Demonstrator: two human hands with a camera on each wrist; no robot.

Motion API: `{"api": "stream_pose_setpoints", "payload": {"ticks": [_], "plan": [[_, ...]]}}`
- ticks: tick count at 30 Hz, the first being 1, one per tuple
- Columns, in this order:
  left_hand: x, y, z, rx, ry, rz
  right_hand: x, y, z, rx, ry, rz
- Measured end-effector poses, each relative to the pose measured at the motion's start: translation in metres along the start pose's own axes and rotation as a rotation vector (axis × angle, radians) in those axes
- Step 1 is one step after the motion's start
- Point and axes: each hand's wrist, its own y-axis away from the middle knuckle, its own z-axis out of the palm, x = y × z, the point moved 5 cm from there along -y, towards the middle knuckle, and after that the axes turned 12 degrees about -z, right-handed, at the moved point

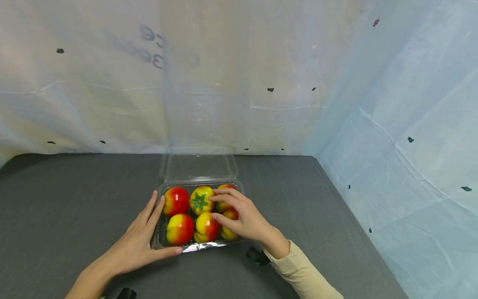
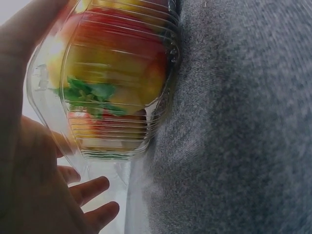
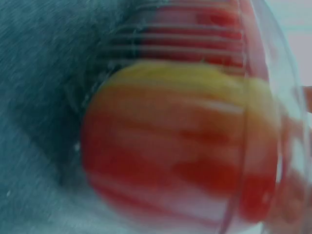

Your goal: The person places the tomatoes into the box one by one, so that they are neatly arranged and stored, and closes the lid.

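A clear plastic clamshell box (image 1: 203, 246) holds several red-and-yellow tomatoes (image 1: 180, 229) in two rows. Its lid (image 1: 201, 167) is folded back, away from me. My left hand (image 1: 135, 243) lies along the box's left side, fingers extended and thumb at the front left corner. Over the right half is my right hand (image 1: 247, 216), fingers bent loosely. Its fingertips reach the back middle tomato (image 1: 200, 203), which has a green leafy top, while the thumb tip overlaps the front middle tomato (image 1: 206, 228). The right-hand tomatoes are partly hidden beneath that hand.
The box stands on a dark grey table (image 1: 336, 249). Pale plastic sheeting (image 1: 239, 74) rises behind the far edge and along the right. A black strap piece (image 1: 257, 256) shows beneath the right wrist, another (image 1: 127, 293) near the left wrist.
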Motion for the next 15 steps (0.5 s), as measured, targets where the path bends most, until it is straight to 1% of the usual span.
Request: {"api": "stream_pose_setpoints", "payload": {"ticks": [6, 15], "plan": [[0.001, 0.002, -0.001, 0.001, 0.001, 0.005, 0.004, 0.007, -0.007, 0.043, 0.023, -0.013], [0.001, 0.004, -0.001, 0.019, 0.022, 0.032, 0.011, 0.018, -0.012, 0.054, 0.034, 0.015]]}}
